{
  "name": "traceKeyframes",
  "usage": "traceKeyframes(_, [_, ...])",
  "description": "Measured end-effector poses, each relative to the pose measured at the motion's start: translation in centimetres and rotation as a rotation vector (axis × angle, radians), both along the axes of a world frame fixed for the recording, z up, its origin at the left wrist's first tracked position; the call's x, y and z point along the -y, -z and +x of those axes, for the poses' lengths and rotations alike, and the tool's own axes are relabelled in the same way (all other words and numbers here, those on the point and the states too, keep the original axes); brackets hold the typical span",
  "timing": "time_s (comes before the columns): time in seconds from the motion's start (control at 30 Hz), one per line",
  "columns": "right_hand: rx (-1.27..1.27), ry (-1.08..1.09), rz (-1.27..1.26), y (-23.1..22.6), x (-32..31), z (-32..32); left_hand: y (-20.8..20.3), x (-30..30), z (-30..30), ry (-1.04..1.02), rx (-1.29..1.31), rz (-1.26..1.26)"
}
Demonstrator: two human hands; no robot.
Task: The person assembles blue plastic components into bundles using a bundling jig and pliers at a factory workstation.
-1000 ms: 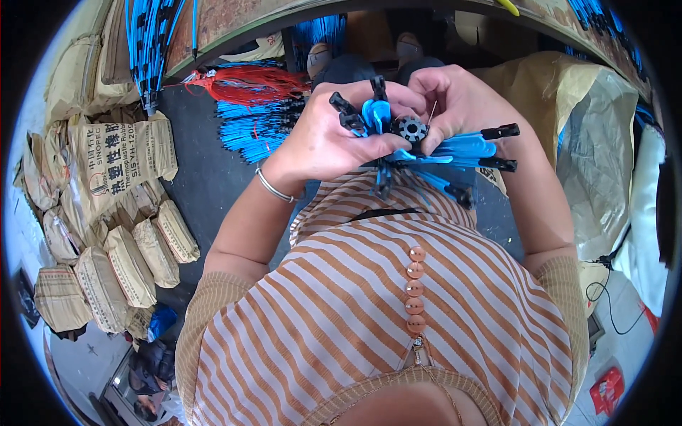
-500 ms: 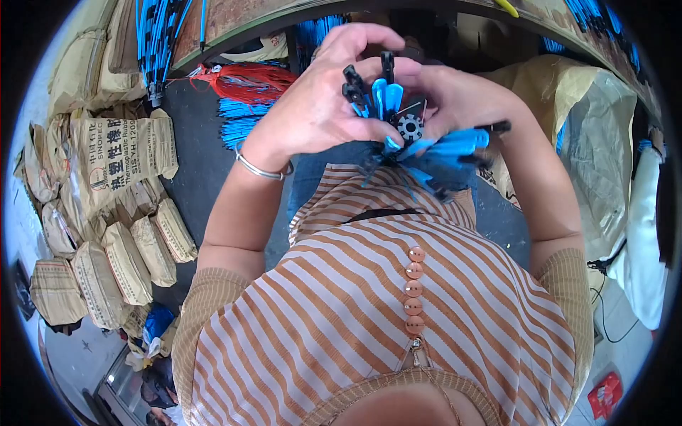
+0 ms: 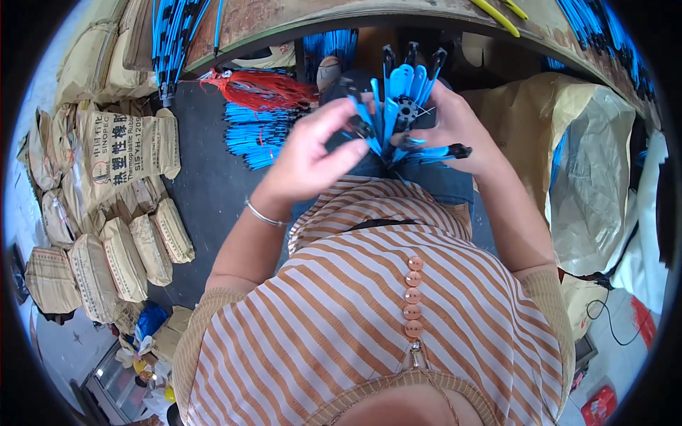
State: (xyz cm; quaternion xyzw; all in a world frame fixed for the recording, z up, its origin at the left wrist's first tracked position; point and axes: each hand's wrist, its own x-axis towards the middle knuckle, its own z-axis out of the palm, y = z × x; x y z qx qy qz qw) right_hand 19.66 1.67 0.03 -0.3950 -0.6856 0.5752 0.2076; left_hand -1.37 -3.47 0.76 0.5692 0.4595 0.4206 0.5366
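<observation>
Smooth, glossy plastic strips [image 3: 390, 117]

Behind the left fingers [image 3: 332, 118] I see a silver bangle [image 3: 263, 217]; farther back, a brown-and-white striped top [image 3: 341, 305] with round buttons [image 3: 413, 296].

A workshop for small handwork is indicated. Bundles of thin blue rods [image 3: 169, 53] are seen at a worn wooden workbench [image 3: 259, 30], where yellow handles [image 3: 497, 17] are also laid. Printed paper sacks [image 3: 117, 149] are stacked at the left — a large lined sack [image 3: 593, 188] is opened at the right — and a blue-and-black assembly [image 3: 406, 109] is held in the right hand [image 3: 456, 133].
</observation>
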Motion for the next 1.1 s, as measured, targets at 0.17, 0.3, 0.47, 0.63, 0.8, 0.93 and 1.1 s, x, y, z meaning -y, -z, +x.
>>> traceKeyframes(0.17, [0.121, 0.117, 0.178, -0.5, 1.8, -2.0, 1.1, -0.1, 0.7, -0.071, -0.246, 0.258])
traceKeyframes(0.3, [0.139, 0.126, 0.212, -0.7, 2.2, -2.2, 2.1, -0.1, 1.0, -0.083, -0.201, 0.216])
traceKeyframes(0.47, [0.195, 0.315, 0.455, -0.7, 2.5, -1.9, 1.1, -0.2, 1.9, -0.145, -0.329, 0.313])
traceKeyframes(0.63, [0.301, 0.432, 0.452, -1.8, 3.6, -1.1, 1.9, 0.0, 1.9, -0.233, -0.094, 0.199])
traceKeyframes(0.8, [0.072, 0.138, 0.204, -0.8, 3.1, -0.5, 1.4, 0.0, 1.6, -0.125, -0.067, 0.046])
traceKeyframes(0.93, [-0.040, 0.114, 0.208, -0.4, 3.1, -0.4, 1.4, 0.4, 2.1, -0.113, -0.042, 0.123])
traceKeyframes(1.1, [-0.064, 0.067, 0.130, 0.5, 2.7, -0.1, 1.7, 0.3, 2.3, -0.112, -0.082, 0.199])
